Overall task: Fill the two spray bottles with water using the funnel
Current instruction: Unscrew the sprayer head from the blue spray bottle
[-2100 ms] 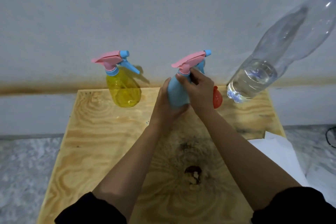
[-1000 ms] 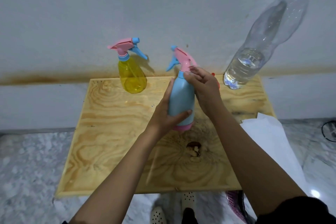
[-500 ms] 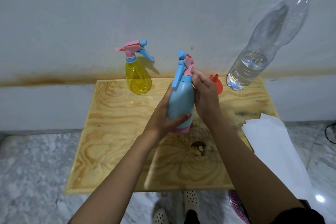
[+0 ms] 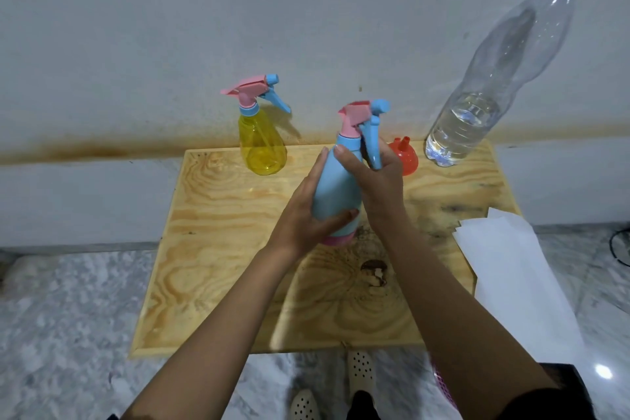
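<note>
A light blue spray bottle (image 4: pixel 335 194) with a pink base is held upright over the middle of the wooden table (image 4: pixel 218 266). My left hand (image 4: pixel 308 215) wraps its body from the left. My right hand (image 4: pixel 378 181) grips its neck and the blue trigger of its pink spray head (image 4: pixel 361 112). A yellow spray bottle (image 4: pixel 260 143) with its pink and blue head on stands at the back of the table. An orange funnel (image 4: pixel 405 155) lies spout up behind my right hand. A tall clear water bottle (image 4: pixel 491 89) with a blue cap, about a third full, stands at the back right.
The table stands against a grey wall with a rust-coloured stain line. White paper sheets (image 4: pixel 511 276) overhang the table's right edge. A dark burnt knot (image 4: pixel 375 271) marks the tabletop. Marble floor and my spotted shoes (image 4: pixel 361 372) show below the front edge.
The blue bottle has come forward from the back of the table. Its spray head has turned round in my right hand, with the trigger now facing right.
</note>
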Demonstrator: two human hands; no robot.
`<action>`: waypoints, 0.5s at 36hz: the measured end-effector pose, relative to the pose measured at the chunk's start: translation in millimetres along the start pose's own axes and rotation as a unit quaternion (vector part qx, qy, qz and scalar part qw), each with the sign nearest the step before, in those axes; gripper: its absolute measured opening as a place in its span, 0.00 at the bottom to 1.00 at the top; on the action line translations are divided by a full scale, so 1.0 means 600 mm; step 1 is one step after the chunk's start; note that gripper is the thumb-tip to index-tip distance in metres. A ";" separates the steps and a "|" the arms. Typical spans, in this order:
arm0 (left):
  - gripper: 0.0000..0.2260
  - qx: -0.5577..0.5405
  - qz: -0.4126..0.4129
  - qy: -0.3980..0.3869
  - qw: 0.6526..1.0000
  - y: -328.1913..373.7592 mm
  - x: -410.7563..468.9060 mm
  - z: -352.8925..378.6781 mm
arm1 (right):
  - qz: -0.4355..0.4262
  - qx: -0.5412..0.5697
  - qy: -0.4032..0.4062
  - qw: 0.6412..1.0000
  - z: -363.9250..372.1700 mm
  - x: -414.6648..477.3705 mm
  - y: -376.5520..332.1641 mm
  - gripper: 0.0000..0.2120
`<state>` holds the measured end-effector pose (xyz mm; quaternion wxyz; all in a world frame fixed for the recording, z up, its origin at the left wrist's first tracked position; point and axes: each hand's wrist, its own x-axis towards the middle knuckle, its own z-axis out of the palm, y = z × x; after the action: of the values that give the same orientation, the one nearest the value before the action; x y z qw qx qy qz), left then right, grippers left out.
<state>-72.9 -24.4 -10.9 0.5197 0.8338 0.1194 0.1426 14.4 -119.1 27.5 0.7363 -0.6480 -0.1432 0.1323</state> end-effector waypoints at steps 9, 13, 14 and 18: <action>0.40 0.030 0.004 -0.003 1.000 -0.013 -0.014 -0.005 | 0.080 0.043 -0.039 0.995 0.004 -0.008 0.003 0.14; 0.40 0.019 -0.011 0.001 1.000 -0.018 -0.017 0.002 | 0.113 0.058 0.014 0.992 0.012 -0.006 0.008 0.21; 0.40 0.016 -0.013 0.001 1.000 -0.018 -0.017 0.004 | 0.109 0.052 0.019 0.992 0.013 -0.006 0.009 0.20; 0.41 0.004 -0.022 0.004 1.000 -0.017 -0.017 0.010 | 0.101 0.038 0.011 0.994 0.016 -0.011 0.002 0.13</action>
<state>-80.9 -28.8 -24.0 0.5189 0.8325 0.1403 0.1343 4.9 -112.6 27.5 0.7447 -0.6323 -0.0642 0.2038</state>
